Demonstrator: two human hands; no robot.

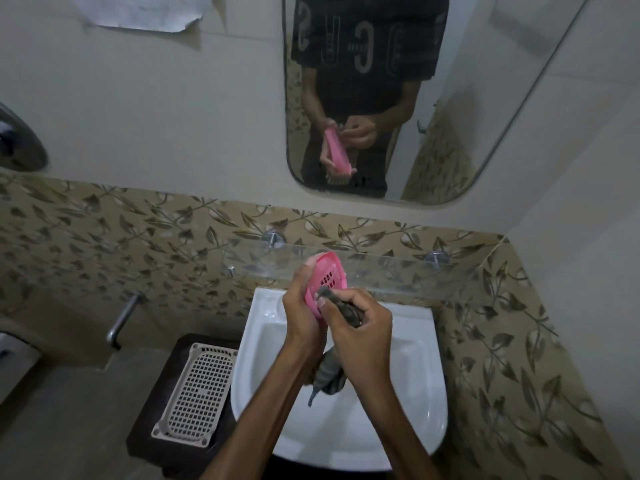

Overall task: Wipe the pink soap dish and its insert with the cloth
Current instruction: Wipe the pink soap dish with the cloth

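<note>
White sink point(408, 393) below; left hand point(300, 308) fingers grip pink soap dish point(325, 282); right hand point(360, 327) fingers pinch grey cloth point(341, 303), insert probably inside.

The left hand point(303, 306) hides the pink soap dish's point(327, 275) lower edge; its insert is perhaps inside.

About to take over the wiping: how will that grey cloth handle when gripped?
Probably floppy: the grey cloth hangs limp below the right hand over the sink. It likely bunches easily, since the fingers press a wad of it into the pink soap dish. Its loose tail may drag.
</note>
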